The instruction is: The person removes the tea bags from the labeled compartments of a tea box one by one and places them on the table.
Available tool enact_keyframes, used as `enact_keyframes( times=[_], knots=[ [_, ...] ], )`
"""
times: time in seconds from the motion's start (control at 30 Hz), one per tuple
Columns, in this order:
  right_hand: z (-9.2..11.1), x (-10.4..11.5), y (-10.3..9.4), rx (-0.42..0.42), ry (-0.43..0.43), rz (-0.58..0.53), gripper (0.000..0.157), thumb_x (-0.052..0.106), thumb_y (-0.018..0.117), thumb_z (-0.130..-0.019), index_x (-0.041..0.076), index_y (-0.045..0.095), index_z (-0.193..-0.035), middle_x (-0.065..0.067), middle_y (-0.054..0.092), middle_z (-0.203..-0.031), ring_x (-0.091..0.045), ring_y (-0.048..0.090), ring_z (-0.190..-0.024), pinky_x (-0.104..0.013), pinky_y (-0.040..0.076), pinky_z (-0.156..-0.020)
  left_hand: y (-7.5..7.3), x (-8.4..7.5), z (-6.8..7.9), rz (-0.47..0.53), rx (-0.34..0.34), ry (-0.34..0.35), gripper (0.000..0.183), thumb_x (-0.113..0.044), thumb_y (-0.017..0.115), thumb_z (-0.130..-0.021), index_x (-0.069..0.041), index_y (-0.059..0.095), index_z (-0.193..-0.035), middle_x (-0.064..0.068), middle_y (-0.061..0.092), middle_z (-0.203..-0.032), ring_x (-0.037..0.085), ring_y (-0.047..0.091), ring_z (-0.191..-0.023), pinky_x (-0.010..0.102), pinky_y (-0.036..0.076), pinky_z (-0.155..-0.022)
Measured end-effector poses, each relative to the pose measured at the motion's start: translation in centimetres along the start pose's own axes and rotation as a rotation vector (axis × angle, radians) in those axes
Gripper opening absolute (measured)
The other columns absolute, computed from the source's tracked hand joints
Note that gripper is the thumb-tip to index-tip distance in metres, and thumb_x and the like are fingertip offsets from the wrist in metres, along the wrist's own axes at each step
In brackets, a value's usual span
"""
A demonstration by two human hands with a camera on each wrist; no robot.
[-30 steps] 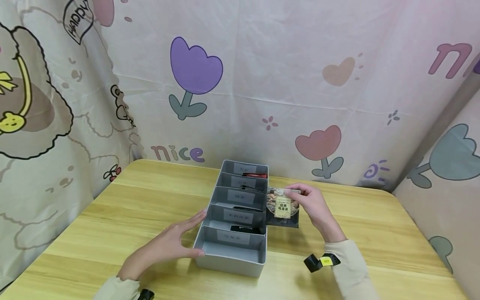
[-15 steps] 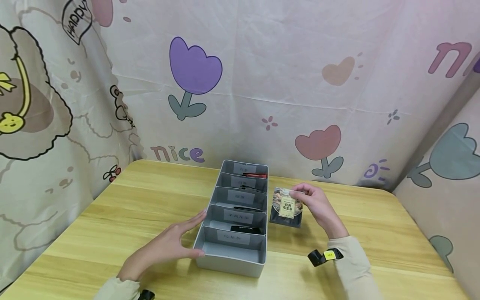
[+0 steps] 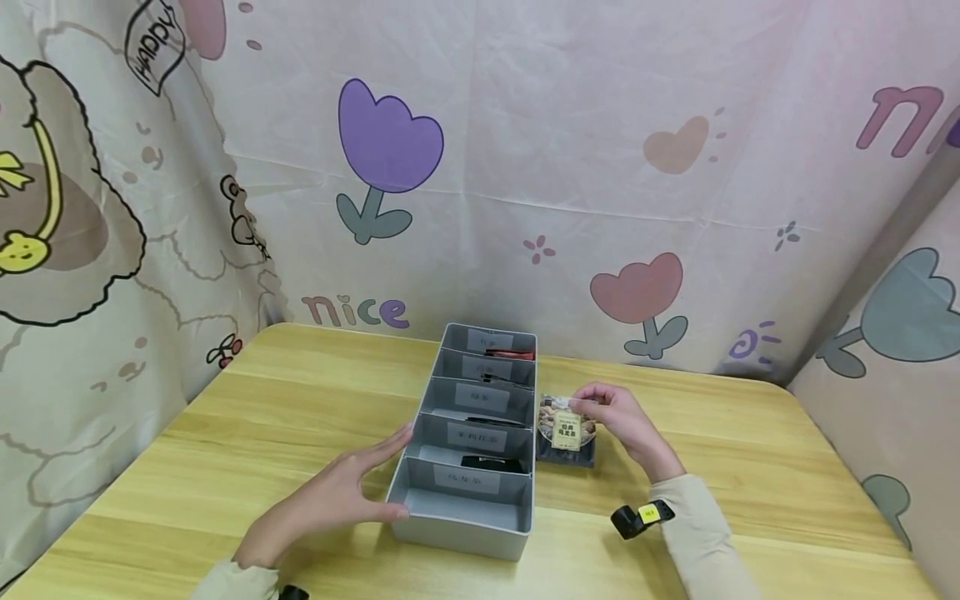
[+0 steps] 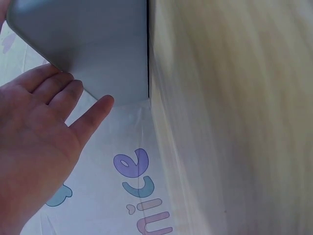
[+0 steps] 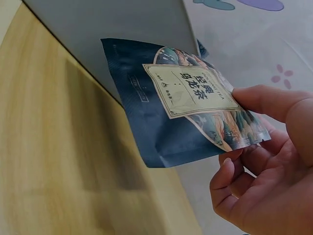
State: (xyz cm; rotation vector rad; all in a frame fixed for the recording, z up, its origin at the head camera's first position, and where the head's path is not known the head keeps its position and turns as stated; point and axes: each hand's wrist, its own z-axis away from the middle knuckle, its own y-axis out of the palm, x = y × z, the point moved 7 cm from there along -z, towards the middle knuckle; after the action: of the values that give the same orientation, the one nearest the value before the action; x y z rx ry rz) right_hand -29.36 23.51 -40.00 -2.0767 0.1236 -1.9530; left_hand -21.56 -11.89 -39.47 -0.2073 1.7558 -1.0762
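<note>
My right hand [image 3: 626, 429] pinches a dark blue tea sachet [image 3: 567, 433] by its upper right edge, thumb on the printed face. In the right wrist view the sachet [image 5: 132, 110] carries a cream label reading "Oolong Tea" and hangs tilted beside the box wall, above the table. A long grey divided box [image 3: 461, 536] stands to its left on the table. With fingers extended, my left hand [image 3: 337, 492] rests along the box's left side, thumb at the front corner. The left wrist view shows those fingertips [image 4: 105, 104] at the box's wall [image 4: 107, 54].
White paper labels mark the box's compartments. A red sachet [image 3: 512, 355] lies in the farthest one; black sachets, such as this sachet [image 3: 491, 463], lie in those behind the front one. The wooden table [image 3: 300, 392] ends at a printed curtain [image 3: 480, 167].
My right hand first drew the sachet rightward from the box's side, then brought it back left and a little lower, beside the wall. My left hand stays in place.
</note>
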Motion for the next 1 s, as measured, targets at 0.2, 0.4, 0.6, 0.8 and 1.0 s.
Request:
enact_keyframes(
  times=[0.2,0.4,0.6,0.8,1.0],
  knots=[
    [-0.1,-0.6,0.1,0.019,0.018,0.034,0.013,0.009,0.064,-0.090,-0.003,0.065,-0.093,-0.003,0.064,-0.085,-0.015,0.059,-0.077,-0.029,0.053,-0.069,0.0,0.1,0.0,0.002,0.004,-0.012,0.098,-0.057,0.073,-0.076,-0.016,0.029,-0.153,0.018,0.028,-0.152,0.050,0.034,-0.130,0.069,0.030,-0.098],
    [0.0,-0.9,0.2,0.025,0.057,0.050,0.018,0.007,0.064,-0.091,-0.009,0.062,-0.097,-0.004,0.062,-0.084,-0.015,0.056,-0.078,-0.029,0.052,-0.068,0.0,0.1,0.0,0.009,0.005,-0.017,0.098,-0.056,0.073,-0.076,-0.016,0.029,-0.153,0.018,0.028,-0.152,0.050,0.034,-0.131,0.069,0.030,-0.098],
    [-0.1,-1.5,0.1,0.016,0.068,0.092,0.015,0.006,0.065,-0.090,-0.008,0.063,-0.096,-0.003,0.062,-0.083,-0.016,0.055,-0.078,-0.028,0.049,-0.067,0.1,0.1,0.1,0.011,0.003,-0.018,0.098,-0.056,0.073,-0.076,-0.017,0.028,-0.153,0.017,0.028,-0.153,0.051,0.033,-0.130,0.070,0.029,-0.097],
    [-0.2,-2.2,0.1,0.001,0.078,0.190,0.014,0.009,0.069,-0.088,-0.004,0.066,-0.092,-0.002,0.062,-0.079,-0.016,0.053,-0.073,-0.028,0.046,-0.063,0.1,0.1,0.1,0.019,0.002,-0.021,0.098,-0.056,0.073,-0.076,-0.017,0.029,-0.153,0.017,0.028,-0.153,0.051,0.033,-0.131,0.069,0.029,-0.098],
    [-0.2,-2.6,0.3,0.000,0.081,0.220,0.012,0.007,0.069,-0.088,-0.004,0.066,-0.091,-0.003,0.063,-0.077,-0.015,0.056,-0.068,-0.028,0.048,-0.061,0.1,0.1,0.1,0.015,-0.001,-0.013,0.097,-0.055,0.074,-0.076,-0.015,0.030,-0.153,0.018,0.029,-0.152,0.051,0.034,-0.130,0.069,0.031,-0.097]
  ],
)
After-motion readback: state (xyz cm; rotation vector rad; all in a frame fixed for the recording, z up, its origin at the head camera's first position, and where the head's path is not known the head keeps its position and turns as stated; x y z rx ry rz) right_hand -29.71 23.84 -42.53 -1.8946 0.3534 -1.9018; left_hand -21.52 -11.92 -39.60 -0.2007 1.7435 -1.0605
